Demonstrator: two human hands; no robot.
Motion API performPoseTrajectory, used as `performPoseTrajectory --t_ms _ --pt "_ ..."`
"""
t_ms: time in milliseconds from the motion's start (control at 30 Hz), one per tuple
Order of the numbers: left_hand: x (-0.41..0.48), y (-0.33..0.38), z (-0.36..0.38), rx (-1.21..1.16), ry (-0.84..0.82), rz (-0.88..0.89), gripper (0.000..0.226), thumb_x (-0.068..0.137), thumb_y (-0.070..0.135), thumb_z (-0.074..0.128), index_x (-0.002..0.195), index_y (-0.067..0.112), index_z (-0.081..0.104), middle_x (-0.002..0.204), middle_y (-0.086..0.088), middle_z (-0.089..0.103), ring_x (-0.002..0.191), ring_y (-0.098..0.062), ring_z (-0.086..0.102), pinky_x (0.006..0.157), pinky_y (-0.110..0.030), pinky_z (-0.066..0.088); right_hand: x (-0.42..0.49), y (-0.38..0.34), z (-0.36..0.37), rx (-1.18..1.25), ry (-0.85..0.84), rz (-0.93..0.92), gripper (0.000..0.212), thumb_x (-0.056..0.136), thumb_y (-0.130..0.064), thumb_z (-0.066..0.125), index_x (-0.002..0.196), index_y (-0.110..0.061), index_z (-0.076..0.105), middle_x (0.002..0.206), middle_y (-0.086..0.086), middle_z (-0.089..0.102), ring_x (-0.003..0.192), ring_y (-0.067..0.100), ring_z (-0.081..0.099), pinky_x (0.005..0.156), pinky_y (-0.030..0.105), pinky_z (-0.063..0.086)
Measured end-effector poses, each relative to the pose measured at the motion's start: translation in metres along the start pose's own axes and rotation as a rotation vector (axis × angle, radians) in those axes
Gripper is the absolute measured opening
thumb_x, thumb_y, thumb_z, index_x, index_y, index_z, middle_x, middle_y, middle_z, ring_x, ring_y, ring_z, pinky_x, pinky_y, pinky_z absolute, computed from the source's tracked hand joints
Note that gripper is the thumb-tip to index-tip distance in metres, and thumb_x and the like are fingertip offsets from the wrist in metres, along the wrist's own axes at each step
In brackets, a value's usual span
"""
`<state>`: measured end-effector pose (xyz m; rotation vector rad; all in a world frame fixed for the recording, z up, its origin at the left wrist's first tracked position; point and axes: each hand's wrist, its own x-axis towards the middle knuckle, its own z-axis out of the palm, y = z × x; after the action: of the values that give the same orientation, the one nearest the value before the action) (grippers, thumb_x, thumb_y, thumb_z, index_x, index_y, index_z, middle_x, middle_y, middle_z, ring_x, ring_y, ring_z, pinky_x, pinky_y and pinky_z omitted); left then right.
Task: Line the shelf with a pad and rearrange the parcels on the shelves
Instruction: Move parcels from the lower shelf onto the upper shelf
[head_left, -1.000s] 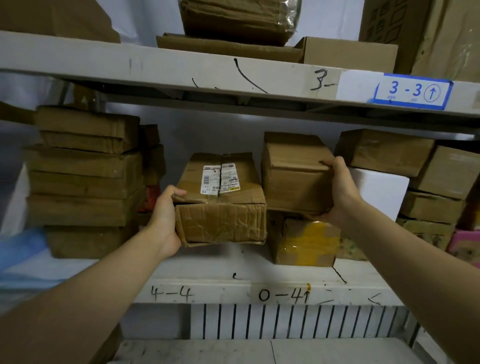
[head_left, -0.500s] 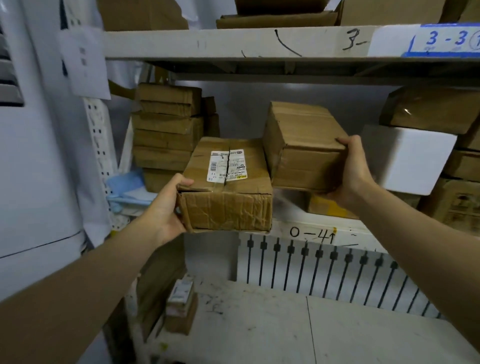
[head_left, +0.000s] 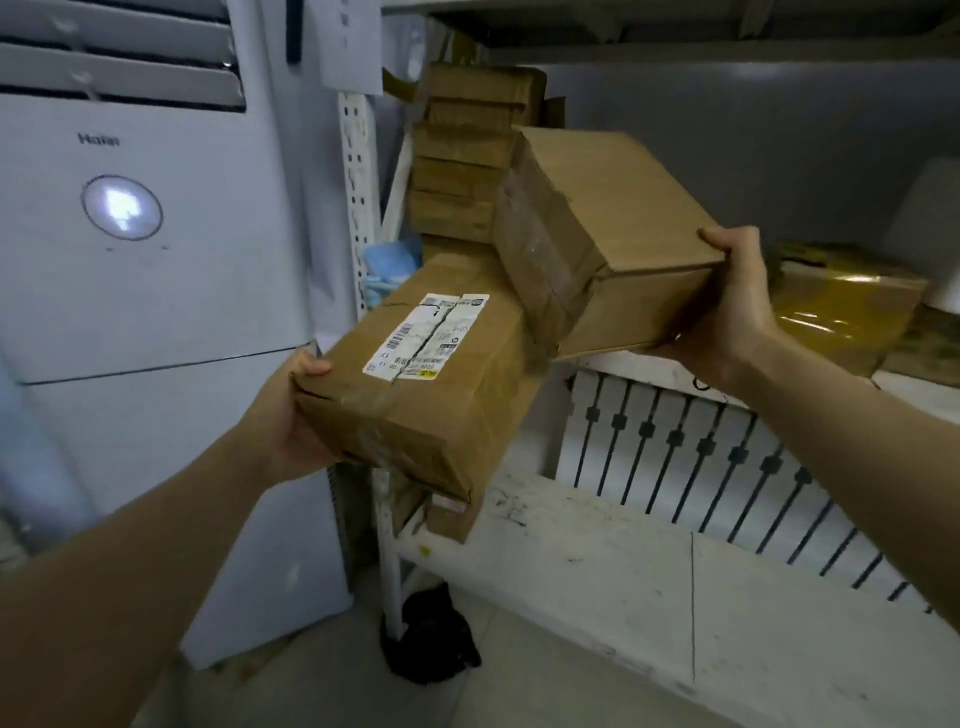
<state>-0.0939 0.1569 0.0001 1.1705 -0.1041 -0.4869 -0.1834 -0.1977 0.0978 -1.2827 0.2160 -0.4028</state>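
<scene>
- The labelled parcel (head_left: 431, 384) is in the air in front of the shelving, tilted, with its white shipping label (head_left: 426, 335) facing up.
- The left grip (head_left: 291, 415) grasps the near left end of the labelled parcel, with the thumb on top and the palm against the end face.
- Up and to the right of the labelled parcel is a plain parcel (head_left: 608, 234), also in the air and tilted. Their ends meet in the view, but I cannot tell whether they touch.
- The right grip (head_left: 727, 306) clasps the plain parcel's right end, fingers curled over the top edge.
- Behind the labelled parcel, a stack of parcels (head_left: 462, 171) stands on the middle shelf, with something blue and soft (head_left: 387, 270) beside its base.
- Far to the right of the labelled parcel, a yellow-taped parcel (head_left: 841, 312) lies on that same shelf.
- Directly below the labelled parcel, a small parcel (head_left: 452, 514) sits at the left end of the lower shelf (head_left: 623, 571).
- A slatted white panel (head_left: 727, 457) stands at the back of the lower shelf.
- Lower still, a black bag (head_left: 431, 634) lies on the floor.
- Left of the labelled parcel stands a white air conditioner (head_left: 145, 234).
</scene>
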Motion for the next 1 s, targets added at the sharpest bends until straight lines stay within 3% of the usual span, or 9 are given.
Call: performPoseTrajectory --t_ms 100,233,367,467,600,667,767,933,1000 --pt "-0.013 -0.022 -0.032 -0.011 0.064 -0.092 0.071 0.073 0.037 0.049 0.139 0.016 0.057 0.139 -0.015 0.061 0.126 -0.037 0.051 0.112 -0.063 0.026 -0.003 0.017 0.016 -0.054 -0.088 0.062 0.056 0.084 -0.057 0.048 0.133 -0.031 0.055 0.135 0.008 0.058 0.12 0.033 0.057 0.086 0.058 0.055" --pt "-0.019 -0.064 -0.064 0.015 0.123 -0.239 0.065 0.075 0.038 0.052 0.136 0.014 0.058 0.133 -0.019 0.064 0.125 -0.044 0.053 0.102 -0.071 0.037 -0.009 0.046 0.028 -0.211 -0.167 0.13 0.056 0.083 -0.058 0.051 0.131 -0.03 0.053 0.132 0.009 0.058 0.119 0.033 0.057 0.089 0.059 0.054" --pt "-0.013 -0.101 -0.061 0.06 0.198 -0.348 0.052 0.08 0.036 0.052 0.123 0.01 0.064 0.106 -0.02 0.074 0.1 -0.04 0.064 0.093 -0.063 0.049 -0.012 0.085 0.026 -0.362 -0.199 0.248 0.033 0.092 -0.054 0.048 0.115 -0.031 0.056 0.121 0.008 0.059 0.112 0.03 0.059 0.092 0.058 0.053" --pt "0.005 -0.129 -0.05 0.042 0.246 -0.391 0.041 0.095 0.038 0.049 0.115 0.008 0.069 0.09 -0.017 0.077 0.077 -0.034 0.074 0.066 -0.045 0.061 -0.01 0.115 0.015 -0.443 -0.182 0.332 0.028 0.092 -0.055 0.049 0.109 -0.034 0.056 0.12 0.007 0.058 0.111 0.03 0.058 0.092 0.057 0.054" --pt "0.042 -0.16 -0.035 0.091 0.273 -0.464 0.032 0.09 0.037 0.062 0.107 0.011 0.071 0.085 -0.017 0.077 0.078 -0.035 0.073 0.072 -0.048 0.061 -0.004 0.153 -0.01 -0.391 -0.049 0.471 0.029 0.09 -0.058 0.054 0.107 -0.035 0.054 0.122 0.007 0.057 0.11 0.03 0.058 0.091 0.057 0.055" --pt "0.067 -0.177 -0.029 0.108 0.289 -0.494 0.036 0.084 0.033 0.069 0.112 0.01 0.067 0.098 -0.021 0.073 0.09 -0.038 0.068 0.081 -0.053 0.058 0.004 0.171 -0.03 -0.36 0.031 0.525 0.031 0.089 -0.058 0.055 0.11 -0.035 0.053 0.123 0.007 0.056 0.112 0.031 0.057 0.09 0.058 0.055" --pt "0.104 -0.204 -0.021 0.092 0.289 -0.575 0.054 0.079 0.041 0.074 0.124 0.015 0.062 0.116 -0.022 0.066 0.102 -0.041 0.065 0.076 -0.054 0.058 0.016 0.198 -0.061 -0.291 0.189 0.593 0.04 0.089 -0.058 0.055 0.119 -0.032 0.05 0.122 0.009 0.055 0.111 0.031 0.056 0.085 0.056 0.055" --pt "0.167 -0.255 -0.005 0.076 0.289 -0.685 0.042 0.085 0.045 0.069 0.113 0.013 0.067 0.101 -0.02 0.071 0.092 -0.037 0.069 0.076 -0.057 0.059 0.046 0.246 -0.099 -0.131 0.455 0.68 0.048 0.088 -0.058 0.055 0.125 -0.029 0.048 0.117 0.01 0.056 0.105 0.031 0.055 0.093 0.058 0.051" --pt "0.191 -0.273 -0.002 0.083 0.291 -0.732 0.053 0.075 0.046 0.075 0.116 0.015 0.066 0.105 -0.019 0.072 0.096 -0.039 0.07 0.081 -0.061 0.057 0.062 0.27 -0.108 -0.064 0.527 0.71 0.061 0.082 -0.061 0.059 0.132 -0.03 0.046 0.124 0.011 0.056 0.111 0.034 0.055 0.096 0.06 0.05"
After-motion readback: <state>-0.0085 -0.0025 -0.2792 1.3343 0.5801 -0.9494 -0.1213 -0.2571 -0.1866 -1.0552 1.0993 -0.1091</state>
